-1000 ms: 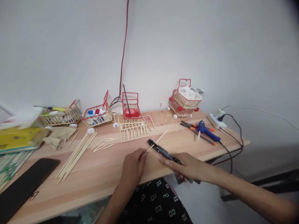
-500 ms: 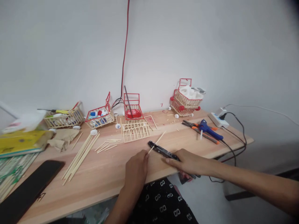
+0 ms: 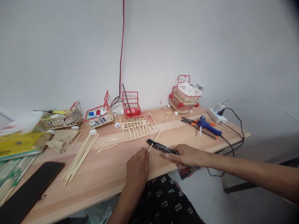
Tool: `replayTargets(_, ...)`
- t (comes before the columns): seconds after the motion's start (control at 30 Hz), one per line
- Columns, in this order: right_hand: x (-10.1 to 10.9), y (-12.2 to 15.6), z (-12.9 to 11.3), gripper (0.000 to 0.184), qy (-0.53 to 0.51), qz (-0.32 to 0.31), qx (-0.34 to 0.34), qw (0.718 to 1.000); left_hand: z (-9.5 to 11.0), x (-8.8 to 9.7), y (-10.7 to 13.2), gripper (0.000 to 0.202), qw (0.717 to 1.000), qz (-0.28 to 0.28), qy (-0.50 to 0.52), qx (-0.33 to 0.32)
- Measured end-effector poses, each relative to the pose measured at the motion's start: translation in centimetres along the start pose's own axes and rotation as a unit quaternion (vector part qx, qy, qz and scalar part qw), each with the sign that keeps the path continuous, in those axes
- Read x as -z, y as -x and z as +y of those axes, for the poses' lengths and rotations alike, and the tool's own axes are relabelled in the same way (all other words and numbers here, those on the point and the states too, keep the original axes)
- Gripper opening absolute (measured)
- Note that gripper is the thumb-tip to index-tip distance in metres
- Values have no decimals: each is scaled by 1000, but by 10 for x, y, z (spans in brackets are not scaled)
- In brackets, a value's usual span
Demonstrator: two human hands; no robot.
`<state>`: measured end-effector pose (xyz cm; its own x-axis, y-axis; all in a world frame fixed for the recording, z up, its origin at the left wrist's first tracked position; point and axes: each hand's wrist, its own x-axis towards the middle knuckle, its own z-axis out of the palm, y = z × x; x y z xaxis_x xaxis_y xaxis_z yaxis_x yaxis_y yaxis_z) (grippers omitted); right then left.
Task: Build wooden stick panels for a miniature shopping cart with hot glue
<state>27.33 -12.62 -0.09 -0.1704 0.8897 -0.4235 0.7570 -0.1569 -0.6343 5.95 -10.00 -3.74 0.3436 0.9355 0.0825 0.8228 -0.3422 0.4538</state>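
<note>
My left hand pinches the lower end of a thin wooden stick, which slants up and away to the right. Wrapped round the handles of dark pliers, my right hand holds their head against or over the stick; whether the jaws bite into it I cannot tell. Beyond the hands lies a slatted stick panel, in front of a small cart with a red frame. Short cut sticks lie left of the panel, and long sticks farther left.
A blue glue gun and orange-handled pliers lie to the right, near a power strip with cables. More stick carts line the wall, one filled with white items. A black phone lies at the left front.
The view has shifted slightly. Both hands keep their grips, and the stick and pliers stay crossed in nearly the same place.
</note>
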Motion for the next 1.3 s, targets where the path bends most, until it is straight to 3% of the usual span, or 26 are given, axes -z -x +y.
replayTargets(0.47, 0, 9, -10, 59, -14, -30, -35, 999, 2, -6, -1, 26, 996, -31, -77, -9)
replayTargets(1.3, -3, 4, -7, 49, -19, -17, -59, 998, 5, -4, -3, 23, 995, -39, -97, -6)
